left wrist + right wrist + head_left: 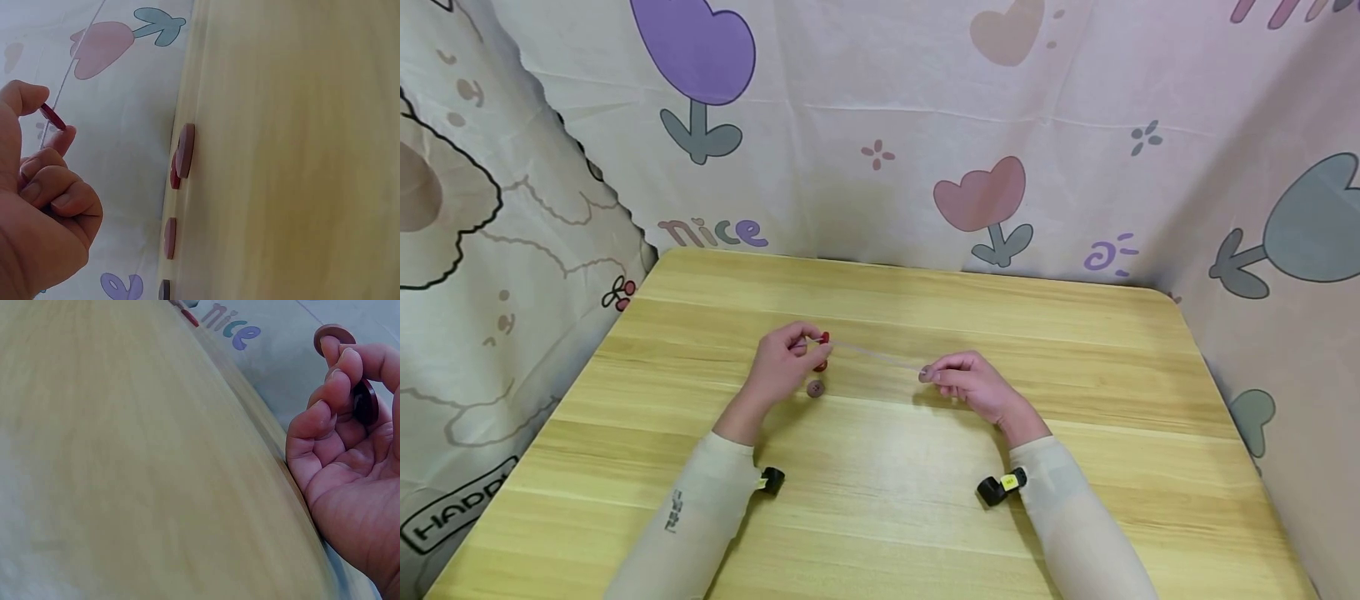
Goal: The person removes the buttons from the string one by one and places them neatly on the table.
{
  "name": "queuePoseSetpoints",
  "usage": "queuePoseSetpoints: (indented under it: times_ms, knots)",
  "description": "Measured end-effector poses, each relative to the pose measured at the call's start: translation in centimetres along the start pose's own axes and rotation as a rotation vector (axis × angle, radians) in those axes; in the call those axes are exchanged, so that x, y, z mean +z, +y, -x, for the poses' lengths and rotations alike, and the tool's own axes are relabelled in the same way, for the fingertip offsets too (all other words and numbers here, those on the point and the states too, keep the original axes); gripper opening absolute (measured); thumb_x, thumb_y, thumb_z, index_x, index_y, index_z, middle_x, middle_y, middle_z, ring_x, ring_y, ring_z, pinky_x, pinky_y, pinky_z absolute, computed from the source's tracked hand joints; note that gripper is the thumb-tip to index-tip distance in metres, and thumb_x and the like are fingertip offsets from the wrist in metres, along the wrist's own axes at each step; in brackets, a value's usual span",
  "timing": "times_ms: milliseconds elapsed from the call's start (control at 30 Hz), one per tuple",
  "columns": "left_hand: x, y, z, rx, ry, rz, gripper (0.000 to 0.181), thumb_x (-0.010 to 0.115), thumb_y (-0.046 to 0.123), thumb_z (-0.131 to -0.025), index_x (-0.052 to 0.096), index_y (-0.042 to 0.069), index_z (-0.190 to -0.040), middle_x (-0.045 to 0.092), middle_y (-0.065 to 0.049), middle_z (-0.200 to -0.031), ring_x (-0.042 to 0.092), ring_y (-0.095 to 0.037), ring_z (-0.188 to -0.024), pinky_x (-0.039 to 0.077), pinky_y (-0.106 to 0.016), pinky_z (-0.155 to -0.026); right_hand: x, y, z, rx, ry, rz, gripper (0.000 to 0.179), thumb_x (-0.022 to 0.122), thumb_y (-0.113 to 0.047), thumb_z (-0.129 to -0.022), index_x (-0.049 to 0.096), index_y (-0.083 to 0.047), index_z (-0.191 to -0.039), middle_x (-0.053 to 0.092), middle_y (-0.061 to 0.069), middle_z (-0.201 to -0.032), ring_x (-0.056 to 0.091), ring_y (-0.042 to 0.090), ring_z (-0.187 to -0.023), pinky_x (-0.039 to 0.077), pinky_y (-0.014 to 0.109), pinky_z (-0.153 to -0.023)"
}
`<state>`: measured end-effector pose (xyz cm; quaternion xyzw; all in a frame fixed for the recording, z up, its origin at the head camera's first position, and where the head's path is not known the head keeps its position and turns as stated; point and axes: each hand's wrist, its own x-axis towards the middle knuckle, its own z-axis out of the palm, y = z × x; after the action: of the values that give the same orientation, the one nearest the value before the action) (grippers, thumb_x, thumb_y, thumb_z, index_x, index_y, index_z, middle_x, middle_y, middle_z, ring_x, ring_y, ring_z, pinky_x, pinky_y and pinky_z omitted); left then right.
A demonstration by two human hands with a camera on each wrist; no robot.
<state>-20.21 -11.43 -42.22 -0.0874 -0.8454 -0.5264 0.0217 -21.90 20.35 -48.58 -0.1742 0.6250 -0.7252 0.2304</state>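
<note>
A thin pale string stretches between the two hands above the table. With thumb and fingertip my left hand pinches a red button, and the string passes by it. At the other end my right hand pinches a brownish-mauve button. A second dark red button shows inside the right hand, behind the curled fingers. Below the left hand lie a brown button and a red button, the latter partly covered by the thumb.
The wooden table has rounded back corners and meets a printed cloth behind it. More buttons lie on the table in the left wrist view, among them a mauve button and a dark button.
</note>
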Motion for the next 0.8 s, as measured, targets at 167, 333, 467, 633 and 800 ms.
queuePoseSetpoints:
  times_ms: [167, 333, 467, 633, 800]
  knots:
    - [-0.6, 0.7, 0.4, -0.024, -0.004, 0.017, 0.013, 0.065, 0.014, -0.089, 0.062, 0.003, -0.095, 0.031, 0.0, -0.059, 0.033, -0.015, -0.054, 0.031, -0.03, -0.056, 0.1, 0.0, 0.1, -0.002, 0.003, 0.007, 0.013, 0.062, -0.007, -0.087, 0.07, -0.001, -0.095, 0.067, 0.013, -0.103, 0.053, 0.013, -0.065, 0.041, 0.024, -0.056]
    - [-0.9, 0.2, 0.3, -0.068, 0.0, 0.051, 0.015, 0.065, 0.015, -0.089, 0.063, 0.002, -0.096, 0.032, 0.002, -0.058, 0.034, -0.013, -0.053, 0.033, -0.03, -0.055, 0.1, 0.0, 0.1, 0.0, 0.002, 0.005, 0.014, 0.062, -0.007, -0.088, 0.069, 0.002, -0.096, 0.066, 0.013, -0.103, 0.052, 0.014, -0.065, 0.04, 0.024, -0.055]
    - [-1.2, 0.0, 0.3, -0.08, 0.009, 0.07, 0.016, 0.066, 0.016, -0.088, 0.064, 0.002, -0.095, 0.034, 0.002, -0.058, 0.035, -0.013, -0.053, 0.034, -0.028, -0.053, 0.1, 0.0, 0.0, -0.003, 0.0, 0.005, 0.016, 0.062, -0.007, -0.088, 0.068, 0.005, -0.097, 0.066, 0.013, -0.102, 0.053, 0.014, -0.065, 0.04, 0.024, -0.054]
    - [-1.5, -0.5, 0.2, -0.075, 0.01, 0.104, 0.018, 0.066, 0.016, -0.088, 0.063, 0.0, -0.095, 0.037, 0.002, -0.058, 0.038, -0.012, -0.053, 0.037, -0.027, -0.051, 0.0, 0.1, 0.0, -0.007, 0.005, 0.015, 0.016, 0.063, -0.007, -0.087, 0.068, 0.005, -0.097, 0.066, 0.013, -0.102, 0.053, 0.014, -0.065, 0.04, 0.024, -0.053]
    - [-1.8, -1.4, -0.1, -0.103, 0.009, 0.188, 0.019, 0.067, 0.015, -0.088, 0.063, -0.001, -0.095, 0.041, 0.0, -0.06, 0.042, -0.013, -0.054, 0.041, -0.027, -0.052, 0.0, 0.2, -0.1, -0.004, 0.009, 0.01, 0.015, 0.064, -0.01, -0.086, 0.069, 0.001, -0.095, 0.066, 0.013, -0.102, 0.053, 0.013, -0.064, 0.038, 0.023, -0.052]
